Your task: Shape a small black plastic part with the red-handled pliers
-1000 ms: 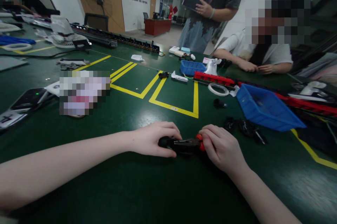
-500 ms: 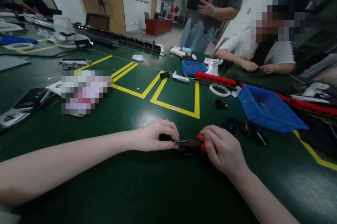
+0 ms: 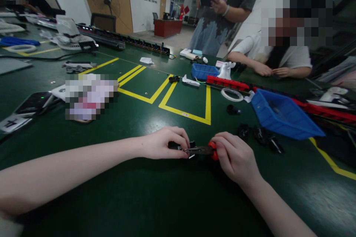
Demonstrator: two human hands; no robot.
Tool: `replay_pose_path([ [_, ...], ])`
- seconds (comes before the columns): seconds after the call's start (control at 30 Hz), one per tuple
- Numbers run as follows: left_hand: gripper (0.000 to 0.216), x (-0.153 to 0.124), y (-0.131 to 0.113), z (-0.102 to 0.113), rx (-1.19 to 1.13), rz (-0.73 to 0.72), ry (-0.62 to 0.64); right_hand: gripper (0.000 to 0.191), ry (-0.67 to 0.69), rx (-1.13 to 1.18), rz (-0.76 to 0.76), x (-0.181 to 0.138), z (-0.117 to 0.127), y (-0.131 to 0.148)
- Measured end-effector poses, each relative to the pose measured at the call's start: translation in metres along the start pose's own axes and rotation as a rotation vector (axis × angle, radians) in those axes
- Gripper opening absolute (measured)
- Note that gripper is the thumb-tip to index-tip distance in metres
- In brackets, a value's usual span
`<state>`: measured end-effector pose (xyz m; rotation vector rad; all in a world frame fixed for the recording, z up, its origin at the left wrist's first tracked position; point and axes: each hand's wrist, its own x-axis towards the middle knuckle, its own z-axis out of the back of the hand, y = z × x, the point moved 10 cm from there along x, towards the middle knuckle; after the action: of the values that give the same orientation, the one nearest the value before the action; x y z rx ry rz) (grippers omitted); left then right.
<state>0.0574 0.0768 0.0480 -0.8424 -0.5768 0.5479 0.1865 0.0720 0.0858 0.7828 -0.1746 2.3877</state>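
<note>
My left hand is closed around a small black part that rests on the green table. My right hand grips red-handled pliers. The metal jaws of the pliers point left and meet the black part between the two hands. Most of the black part is hidden under my left fingers.
A blue bin stands at the right with several black parts in front of it. A white ring, red rails and a second blue tray lie further back. Yellow tape boxes mark the table. One person sits across and another stands.
My left hand has turned the black part a little, so more of its edge shows beside the pliers' jaws. Both hands stay in the same place.
</note>
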Motion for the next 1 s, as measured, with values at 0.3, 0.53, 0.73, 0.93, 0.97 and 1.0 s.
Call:
replay_pose_path([
  [0.3, 0.021, -0.003, 0.000, 0.000, 0.132, 0.011, -0.010, 0.027, 0.028, -0.010, -0.025, -0.003, -0.003, -0.006],
  [0.53, 0.049, -0.005, 0.000, 0.000, 0.308, 0.057, -0.004, 0.029, 0.052, -0.018, -0.081, -0.009, -0.005, -0.017],
  [0.73, 0.028, -0.003, 0.005, -0.004, 0.278, 0.097, 0.040, 0.030, 0.085, -0.011, -0.102, -0.008, -0.009, -0.022],
  [0.93, 0.024, -0.003, 0.005, -0.003, 0.014, 0.090, 0.011, 0.027, 0.102, 0.018, -0.080, -0.006, -0.012, -0.016],
  [0.97, 0.025, -0.003, 0.005, -0.002, -0.019, 0.090, 0.004, 0.027, 0.101, 0.025, -0.073, -0.005, -0.012, -0.015],
  [1.0, 0.026, -0.003, 0.005, -0.002, -0.043, 0.090, -0.001, 0.026, 0.099, 0.032, -0.068, -0.005, -0.012, -0.014],
])
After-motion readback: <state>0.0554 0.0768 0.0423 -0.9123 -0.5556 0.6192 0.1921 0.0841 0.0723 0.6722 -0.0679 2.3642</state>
